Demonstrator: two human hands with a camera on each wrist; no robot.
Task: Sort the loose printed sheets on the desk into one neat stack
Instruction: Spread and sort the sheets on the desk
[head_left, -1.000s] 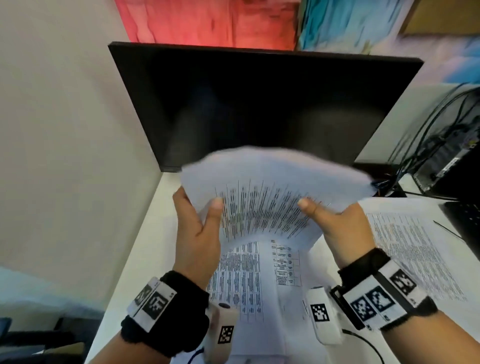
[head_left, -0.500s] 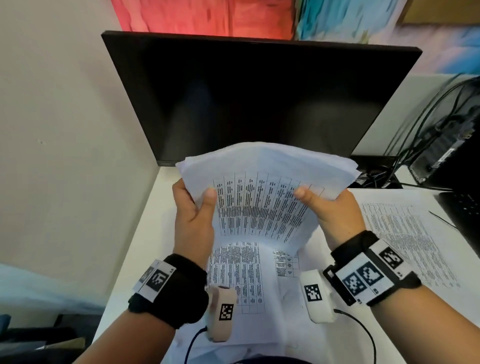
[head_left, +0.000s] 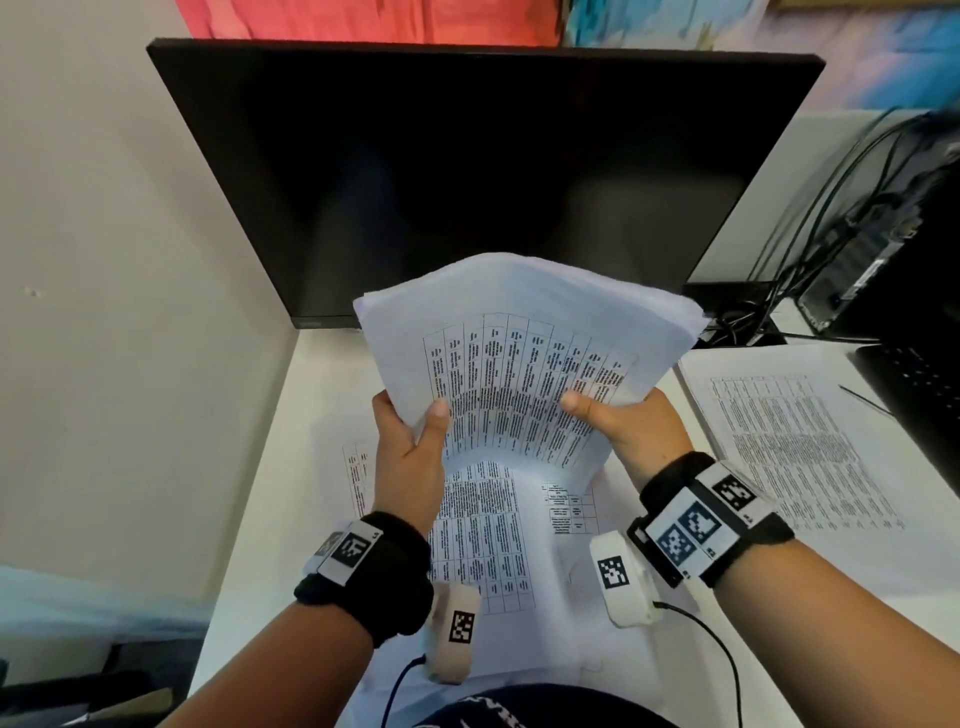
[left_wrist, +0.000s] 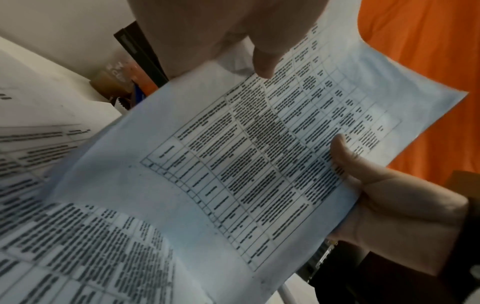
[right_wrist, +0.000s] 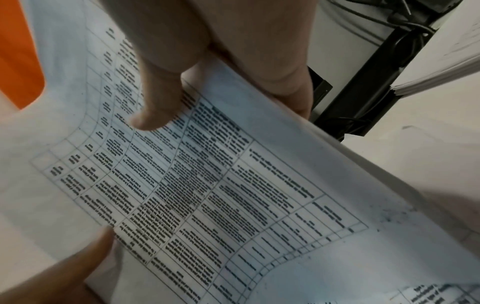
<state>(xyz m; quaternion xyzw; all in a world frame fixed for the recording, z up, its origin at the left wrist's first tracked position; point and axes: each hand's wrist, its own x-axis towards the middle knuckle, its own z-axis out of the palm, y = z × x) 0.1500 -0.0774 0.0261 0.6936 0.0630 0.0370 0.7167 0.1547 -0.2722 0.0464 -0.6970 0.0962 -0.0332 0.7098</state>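
Observation:
I hold a bundle of printed sheets (head_left: 524, 364) upright above the desk, its table print facing me and its middle bowed. My left hand (head_left: 415, 421) grips its left edge, thumb on the front. My right hand (head_left: 597, 415) grips the right edge the same way. The left wrist view shows the bundle (left_wrist: 259, 154) with my left hand (left_wrist: 262, 59) above and my right hand (left_wrist: 363, 181) below. In the right wrist view my right hand (right_wrist: 155, 107) presses the page (right_wrist: 221, 185). More loose sheets (head_left: 493, 535) lie flat under the bundle.
A second stack of printed sheets (head_left: 800, 441) lies on the white desk (head_left: 311, 415) at right. A dark monitor (head_left: 467, 171) stands right behind the bundle. Cables (head_left: 831, 234) and a black keyboard (head_left: 914, 384) sit at far right. A wall closes the left side.
The bundle was blurred with motion a second ago and now stands steady. Both hands keep the same grip on its edges, a little closer together.

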